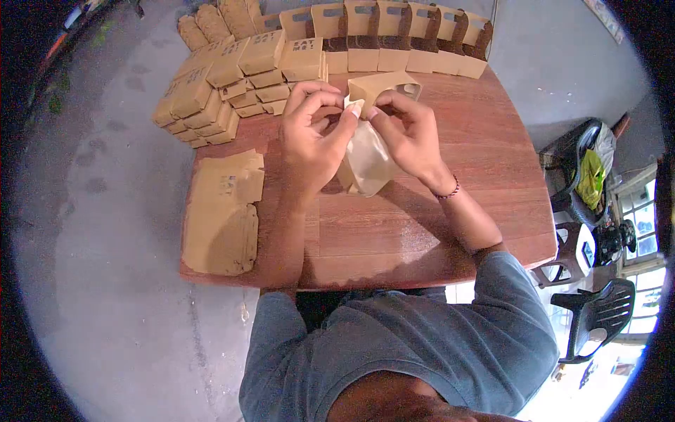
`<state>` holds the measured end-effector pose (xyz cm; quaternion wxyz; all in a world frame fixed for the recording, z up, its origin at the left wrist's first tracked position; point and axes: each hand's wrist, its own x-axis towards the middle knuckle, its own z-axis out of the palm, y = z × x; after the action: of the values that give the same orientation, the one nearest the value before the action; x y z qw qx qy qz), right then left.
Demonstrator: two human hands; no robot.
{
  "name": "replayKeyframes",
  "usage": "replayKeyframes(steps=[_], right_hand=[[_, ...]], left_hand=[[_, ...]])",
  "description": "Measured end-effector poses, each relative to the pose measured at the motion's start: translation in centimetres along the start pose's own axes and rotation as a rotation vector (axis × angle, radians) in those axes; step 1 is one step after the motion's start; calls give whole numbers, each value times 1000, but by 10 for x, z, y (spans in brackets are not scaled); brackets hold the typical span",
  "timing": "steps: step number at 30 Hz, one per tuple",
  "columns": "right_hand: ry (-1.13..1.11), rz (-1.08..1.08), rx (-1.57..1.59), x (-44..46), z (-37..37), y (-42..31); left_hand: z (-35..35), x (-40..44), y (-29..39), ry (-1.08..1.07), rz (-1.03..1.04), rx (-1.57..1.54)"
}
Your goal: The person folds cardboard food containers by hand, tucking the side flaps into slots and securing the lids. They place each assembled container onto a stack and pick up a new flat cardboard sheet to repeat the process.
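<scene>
A partly folded brown cardboard carrier [367, 162] is held up over the middle of the table, its lower panel pale and shiny in the light. My left hand [314, 133] pinches its upper left edge between thumb and fingers, where a whitish flap shows. Close beside it, my right hand [410, 137] grips the same upper edge with thumb and forefinger. Behind the fingers, a panel with a handle cut-out rises toward the back. The fingertips of both hands nearly meet, and they hide part of the fold.
Stacked cardboard boxes [193, 98] marked "EAT ME!" fill the table's back left. A row of folded carriers with handles [383, 58] lines the back edge. Flat cardboard sheets [218, 225] lie at the left. Chairs [598, 316] stand to the right of the table [485, 176].
</scene>
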<state>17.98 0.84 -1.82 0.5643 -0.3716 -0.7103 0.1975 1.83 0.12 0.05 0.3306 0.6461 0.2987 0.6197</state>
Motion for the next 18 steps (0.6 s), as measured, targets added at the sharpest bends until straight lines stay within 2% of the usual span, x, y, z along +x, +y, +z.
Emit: replayKeyframes(steps=[2,5,9,14,18], right_hand=[[-50,157,174,1,-3,1],[-58,177,306,1,-1,8],[-60,195,267,0,-1,1],[-91,64,43,1,-2,1],[-77,88,102,0,0,3]], left_hand=[[0,1,-1,-4,-19,-39],[-3,1,0,-17,19,-5],[-5,1,2,-47,9,29],[-8,2,2,-73,5,138],[-9,4,-1,-87,13,126]])
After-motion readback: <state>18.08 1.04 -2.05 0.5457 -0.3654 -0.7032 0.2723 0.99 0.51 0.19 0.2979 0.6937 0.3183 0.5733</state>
